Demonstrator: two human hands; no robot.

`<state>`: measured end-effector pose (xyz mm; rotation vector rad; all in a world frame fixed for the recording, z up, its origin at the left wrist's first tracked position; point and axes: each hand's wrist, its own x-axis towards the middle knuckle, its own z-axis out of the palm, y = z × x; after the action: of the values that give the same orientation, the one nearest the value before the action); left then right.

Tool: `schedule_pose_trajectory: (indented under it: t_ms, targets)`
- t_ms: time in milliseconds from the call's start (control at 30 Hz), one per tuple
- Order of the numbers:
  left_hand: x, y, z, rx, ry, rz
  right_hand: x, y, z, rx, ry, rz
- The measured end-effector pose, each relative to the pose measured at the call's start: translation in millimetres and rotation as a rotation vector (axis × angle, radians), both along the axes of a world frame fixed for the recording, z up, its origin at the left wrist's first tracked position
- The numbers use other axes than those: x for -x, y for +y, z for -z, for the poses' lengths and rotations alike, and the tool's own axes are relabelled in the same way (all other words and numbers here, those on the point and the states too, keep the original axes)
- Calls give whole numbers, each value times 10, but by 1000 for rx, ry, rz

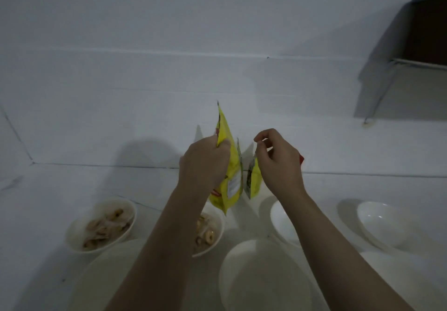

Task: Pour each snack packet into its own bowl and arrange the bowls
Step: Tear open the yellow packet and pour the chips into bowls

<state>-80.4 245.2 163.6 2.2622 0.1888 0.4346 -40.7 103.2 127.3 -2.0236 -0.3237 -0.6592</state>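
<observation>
My left hand [205, 163] grips a yellow snack packet [229, 175] upright above the counter. My right hand [278, 163] pinches a torn strip of that yellow packet [254, 177], pulled apart from the main piece. Something red [301, 159] peeks out behind my right hand. A white bowl with ring-shaped snacks [101, 226] sits at the left. A second white bowl with rings [208, 233] lies partly under my left forearm. An empty white bowl [283, 223] sits under my right wrist, and another empty bowl [384, 223] stands at the right.
Two large white bowls or plates lie near me: one at the lower left [104, 277], one at the lower middle [263, 279]. The white counter [72, 185] meets a white wall [169, 81]. A dark wall opening with a metal bracket [411, 52] is at the upper right.
</observation>
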Motion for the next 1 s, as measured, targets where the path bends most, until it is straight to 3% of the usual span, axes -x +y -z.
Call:
schedule_pose_trajectory:
  t_ms: [233,700,1000]
  targets:
    - [737,-846,-114,217,-93,214,680,-858,0,-71,-12,54]
    - [1391,-3395,206,294,27,537,1777,-3344,157,-144,52,208]
    - [1478,-4686,688,41,266,607,2331,-4501,692,-194,311,354]
